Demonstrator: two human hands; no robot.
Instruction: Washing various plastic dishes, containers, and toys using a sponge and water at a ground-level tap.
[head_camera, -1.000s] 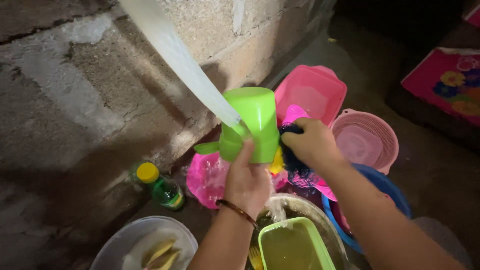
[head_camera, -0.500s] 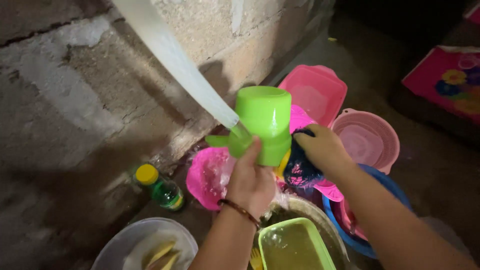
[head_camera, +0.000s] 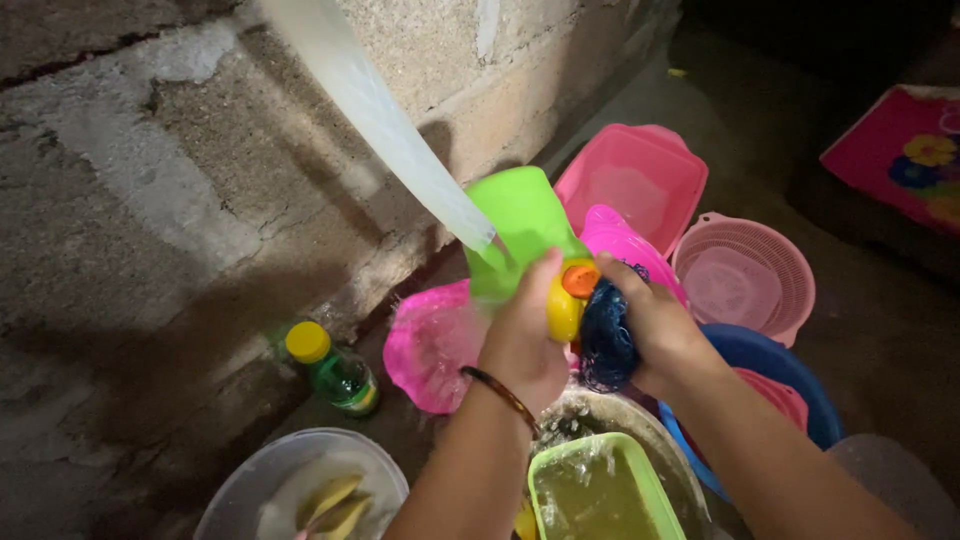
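- The left hand (head_camera: 525, 335) was closed around the lower part of a green plastic cup (head_camera: 520, 225), holding it tilted under a pale stream of water (head_camera: 390, 130) that fell from the upper left; the cup's mouth could not be made out.
- The right hand (head_camera: 655, 330) was clenched on a dark blue mesh scrubber (head_camera: 605, 345), pressed just beside the cup; most of the scrubber was hidden by the fingers.
- A small yellow and orange object (head_camera: 568, 295) sat between the two hands; what it was could not be told.
- Behind the hands lay a pink square basin (head_camera: 640, 175) and a pink round strainer (head_camera: 750, 275), farther right; a blue basin (head_camera: 790, 370) was partly covered by the right forearm.
- A pink bowl (head_camera: 430, 345) lay below the cup, blurred by splashing.
- Near left stood a green bottle with a yellow cap (head_camera: 335, 370).
- A green container of murky water (head_camera: 595, 490) and a clear bowl (head_camera: 300, 490) were cut off by the near edge.
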